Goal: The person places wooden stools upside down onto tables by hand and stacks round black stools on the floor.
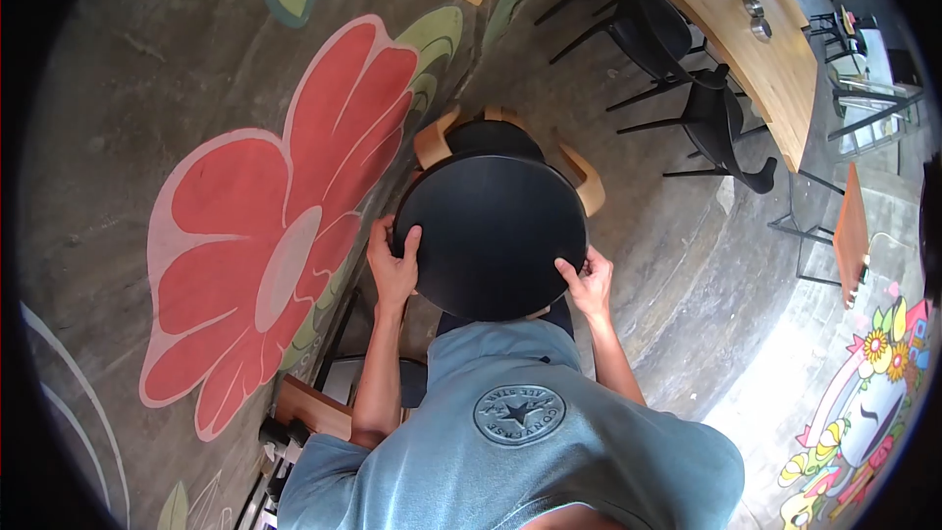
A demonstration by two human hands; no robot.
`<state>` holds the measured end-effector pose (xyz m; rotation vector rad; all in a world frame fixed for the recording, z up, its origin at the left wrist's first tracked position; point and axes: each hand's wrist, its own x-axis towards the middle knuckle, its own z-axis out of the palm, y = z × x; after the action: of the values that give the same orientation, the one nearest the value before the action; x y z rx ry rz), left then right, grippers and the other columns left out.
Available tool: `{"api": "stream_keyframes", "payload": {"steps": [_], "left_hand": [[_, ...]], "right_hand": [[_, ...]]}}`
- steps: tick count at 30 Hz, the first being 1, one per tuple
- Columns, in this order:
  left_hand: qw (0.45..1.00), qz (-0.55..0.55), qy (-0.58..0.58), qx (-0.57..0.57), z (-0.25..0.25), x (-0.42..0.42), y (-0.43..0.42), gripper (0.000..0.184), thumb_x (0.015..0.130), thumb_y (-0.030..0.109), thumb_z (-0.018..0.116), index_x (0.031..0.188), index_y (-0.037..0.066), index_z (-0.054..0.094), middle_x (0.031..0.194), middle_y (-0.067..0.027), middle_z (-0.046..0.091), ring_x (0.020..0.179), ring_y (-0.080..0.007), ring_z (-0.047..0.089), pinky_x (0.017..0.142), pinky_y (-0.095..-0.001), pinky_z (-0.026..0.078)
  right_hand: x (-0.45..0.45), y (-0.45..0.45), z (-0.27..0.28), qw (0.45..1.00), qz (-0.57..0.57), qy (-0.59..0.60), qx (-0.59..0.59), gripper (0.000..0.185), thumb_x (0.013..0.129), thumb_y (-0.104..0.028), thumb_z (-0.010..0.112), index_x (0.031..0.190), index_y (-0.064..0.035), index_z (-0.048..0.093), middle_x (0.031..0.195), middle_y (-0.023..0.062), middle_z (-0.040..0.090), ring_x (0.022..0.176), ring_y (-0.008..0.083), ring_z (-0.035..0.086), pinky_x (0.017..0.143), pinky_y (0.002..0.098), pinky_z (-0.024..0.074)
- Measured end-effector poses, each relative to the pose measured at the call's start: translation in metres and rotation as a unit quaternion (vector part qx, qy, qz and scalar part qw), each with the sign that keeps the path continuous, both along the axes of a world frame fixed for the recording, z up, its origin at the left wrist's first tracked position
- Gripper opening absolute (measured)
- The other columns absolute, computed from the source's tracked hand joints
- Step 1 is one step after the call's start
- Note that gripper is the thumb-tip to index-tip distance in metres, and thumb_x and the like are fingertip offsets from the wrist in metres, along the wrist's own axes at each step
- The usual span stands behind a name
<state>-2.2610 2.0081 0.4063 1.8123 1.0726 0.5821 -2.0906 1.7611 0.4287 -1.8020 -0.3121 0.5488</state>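
Observation:
In the head view a round black table (496, 236) stands right in front of my body, its dark top seen from above. My left hand (395, 260) grips the table's left edge, thumb on the top and fingers around the rim. On the opposite side my right hand (589, 280) holds the right edge in the same way. The fingertips under the rim are hidden. Just beyond the table is a chair (491, 140) with a black seat and curved light-wood arms, partly covered by the tabletop.
A concrete wall with a painted red flower (235, 186) runs close along my left. To the upper right are black chairs (711, 118) beside a long wooden table (726, 0) carrying metal containers (759, 29). A smaller wooden table (850, 236) stands at the right.

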Motion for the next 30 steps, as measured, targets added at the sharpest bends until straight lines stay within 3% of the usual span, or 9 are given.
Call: {"api": "stream_keyframes", "payload": {"steps": [2,6,10,11,14,17,21,24,30], "left_hand": [[0.997,0.019,-0.050,-0.049,0.001,-0.003,-0.005,0.029,0.083,0.016,0.067,0.101,-0.002,0.053,0.085,-0.0068,0.055,0.075,-0.0116,0.050,0.067,-0.0255,0.041],[0.994,0.031,-0.071,-0.082,0.022,-0.015,-0.006,0.024,0.085,0.013,0.064,0.101,-0.002,0.053,0.086,-0.0047,0.056,0.075,-0.0084,0.051,0.066,-0.0222,0.041],[0.984,0.087,-0.098,-0.117,0.066,-0.027,-0.020,0.015,0.087,0.013,0.062,0.088,0.002,0.051,0.074,0.0029,0.053,0.064,-0.0020,0.042,0.057,-0.0158,0.033],[0.987,0.085,-0.097,-0.093,0.070,-0.035,-0.021,0.016,0.088,0.015,0.061,0.085,0.003,0.050,0.072,0.0043,0.050,0.062,-0.0018,0.039,0.055,-0.0158,0.030],[0.982,0.088,-0.134,-0.095,0.100,-0.028,-0.039,0.022,0.090,0.019,0.058,0.077,0.006,0.047,0.069,0.0067,0.041,0.060,-0.0022,0.033,0.054,-0.0159,0.026],[0.964,0.056,-0.224,-0.134,0.138,-0.003,-0.060,0.022,0.090,0.017,0.057,0.076,0.007,0.044,0.073,0.0056,0.043,0.065,-0.0025,0.035,0.058,-0.0172,0.029],[0.951,-0.012,-0.277,-0.135,0.198,0.053,-0.092,0.022,0.088,0.020,0.060,0.081,0.008,0.044,0.074,0.0050,0.044,0.066,-0.0025,0.037,0.060,-0.0169,0.031],[0.928,-0.037,-0.341,-0.147,0.225,0.111,-0.128,0.024,0.084,0.014,0.064,0.078,0.009,0.041,0.075,0.0045,0.044,0.065,-0.0022,0.036,0.059,-0.0167,0.030],[0.927,-0.020,-0.348,-0.139,0.208,0.222,-0.203,0.034,0.078,0.009,0.071,0.073,0.008,0.037,0.068,0.0048,0.036,0.060,-0.0019,0.028,0.053,-0.0172,0.025]], "right_hand": [[0.015,0.002,0.003,0.996,0.050,-0.018,-0.074,0.024,0.075,-0.013,0.072,0.090,0.0036,0.062,0.068,0.0032,0.061,0.059,0.0055,0.051,0.055,0.0216,0.0430],[0.030,0.023,0.008,0.999,0.035,-0.038,0.013,0.026,0.072,-0.015,0.072,0.088,0.0032,0.062,0.068,0.0053,0.062,0.062,0.0070,0.053,0.058,0.0238,0.0451],[0.047,0.032,0.041,0.993,0.088,-0.070,0.045,0.023,0.074,-0.016,0.070,0.080,0.0030,0.059,0.061,0.0027,0.056,0.056,0.0064,0.047,0.050,0.0235,0.0378],[0.055,0.026,0.054,0.988,0.148,-0.032,0.018,0.023,0.078,-0.016,0.065,0.090,0.0031,0.060,0.073,-0.0020,0.056,0.066,0.0050,0.049,0.060,0.0194,0.0396],[0.077,0.024,0.082,0.982,0.173,0.050,0.056,0.019,0.078,-0.014,0.066,0.088,0.0012,0.060,0.076,-0.0025,0.057,0.068,0.0047,0.049,0.062,0.0195,0.0400],[0.108,0.021,0.143,0.977,0.125,0.131,0.113,0.017,0.079,-0.007,0.065,0.092,0.0020,0.060,0.084,0.0035,0.063,0.077,0.0102,0.058,0.073,0.0245,0.0479],[0.171,-0.008,0.207,0.986,0.139,0.050,0.083,0.034,0.077,-0.018,0.062,0.100,0.0065,0.061,0.086,0.0053,0.065,0.073,0.0106,0.058,0.071,0.0214,0.0466],[0.231,-0.046,0.231,0.981,0.169,-0.003,0.090,0.030,0.081,-0.016,0.057,0.101,0.0063,0.062,0.085,0.0050,0.065,0.073,0.0089,0.058,0.068,0.0198,0.0456],[0.356,-0.110,0.216,0.973,0.167,-0.102,0.123,0.029,0.082,-0.024,0.056,0.091,0.0034,0.060,0.080,0.0012,0.060,0.068,0.0077,0.051,0.063,0.0191,0.0391]]}}
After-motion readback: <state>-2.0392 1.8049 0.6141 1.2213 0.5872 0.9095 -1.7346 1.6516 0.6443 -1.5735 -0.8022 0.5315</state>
